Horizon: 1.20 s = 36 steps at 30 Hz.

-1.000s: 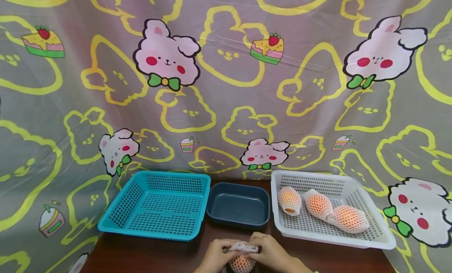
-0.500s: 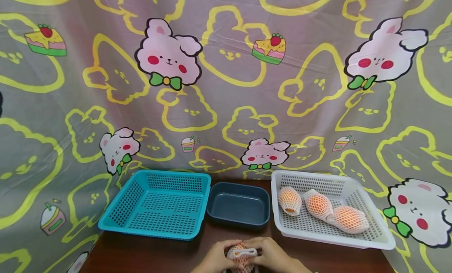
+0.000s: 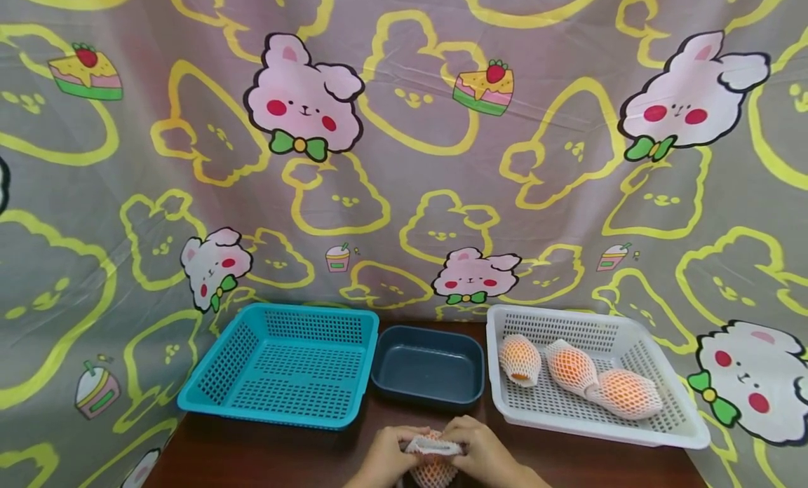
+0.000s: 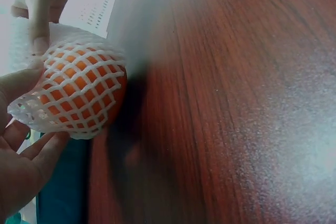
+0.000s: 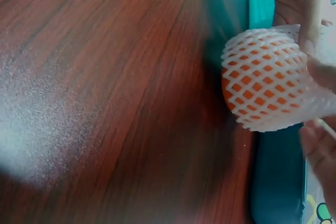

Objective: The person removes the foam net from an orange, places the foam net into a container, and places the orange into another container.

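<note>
In the head view an orange round fruit [image 3: 435,474] in a white foam net [image 3: 433,446] is at the table's front edge, between both hands. My left hand [image 3: 386,457] grips the net's gathered upper part from the left, thumb and fingers pinching its edge. From the right, my right hand [image 3: 485,451] pinches the same edge. Both wrist views show the net [image 4: 79,90] stretched over the orange skin, its loose end held between the thumbs and fingers. The fruit's lower side shows bare orange near the dark red wooden tabletop [image 5: 121,93].
A teal perforated basket [image 3: 303,365] stands at the left. Beside it is a dark blue tray [image 3: 429,372]. At the right, a white basket [image 3: 600,432] holds three net-wrapped orange fruits [image 3: 571,365]. A patterned curtain [image 3: 404,172] hangs behind them.
The hands have shifted their grip on the net's upper edge, which was bunched, then opened showing orange, and now lies as a flatter white band. The containers stay put.
</note>
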Each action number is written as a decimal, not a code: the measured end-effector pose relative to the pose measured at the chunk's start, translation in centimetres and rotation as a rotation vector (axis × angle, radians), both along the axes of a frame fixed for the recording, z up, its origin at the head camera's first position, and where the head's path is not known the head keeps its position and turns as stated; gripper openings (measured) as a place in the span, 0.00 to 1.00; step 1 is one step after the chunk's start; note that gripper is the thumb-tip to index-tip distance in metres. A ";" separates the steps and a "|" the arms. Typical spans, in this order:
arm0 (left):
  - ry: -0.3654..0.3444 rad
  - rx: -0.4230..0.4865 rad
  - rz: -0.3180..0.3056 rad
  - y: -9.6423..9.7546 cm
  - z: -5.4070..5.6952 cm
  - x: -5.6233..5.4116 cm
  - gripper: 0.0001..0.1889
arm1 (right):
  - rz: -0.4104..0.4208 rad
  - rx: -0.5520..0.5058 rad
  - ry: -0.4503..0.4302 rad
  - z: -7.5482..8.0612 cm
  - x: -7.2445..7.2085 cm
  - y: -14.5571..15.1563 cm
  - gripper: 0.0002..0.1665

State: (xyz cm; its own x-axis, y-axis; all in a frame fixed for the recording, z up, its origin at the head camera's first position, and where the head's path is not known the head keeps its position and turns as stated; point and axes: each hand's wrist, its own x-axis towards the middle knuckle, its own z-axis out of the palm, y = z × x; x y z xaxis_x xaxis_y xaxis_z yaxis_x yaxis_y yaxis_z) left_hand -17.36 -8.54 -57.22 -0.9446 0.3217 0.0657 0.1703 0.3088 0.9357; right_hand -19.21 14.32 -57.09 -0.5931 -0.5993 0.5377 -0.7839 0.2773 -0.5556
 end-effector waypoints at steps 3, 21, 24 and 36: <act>-0.007 0.000 0.004 0.0 0.0 0.1 0.12 | -0.008 0.066 -0.070 0.0 0.2 0.2 0.12; -0.020 -0.002 -0.068 -0.2 -1.0 0.3 0.17 | 0.025 -0.001 -0.022 -0.3 0.4 0.1 0.08; -0.049 0.032 -0.057 -0.1 -0.9 0.2 0.19 | 0.021 -0.006 -0.028 -0.1 0.3 0.1 0.07; -0.019 0.052 0.034 0.3 -0.4 0.2 0.08 | 0.050 0.047 -0.097 -0.2 -0.1 0.1 0.12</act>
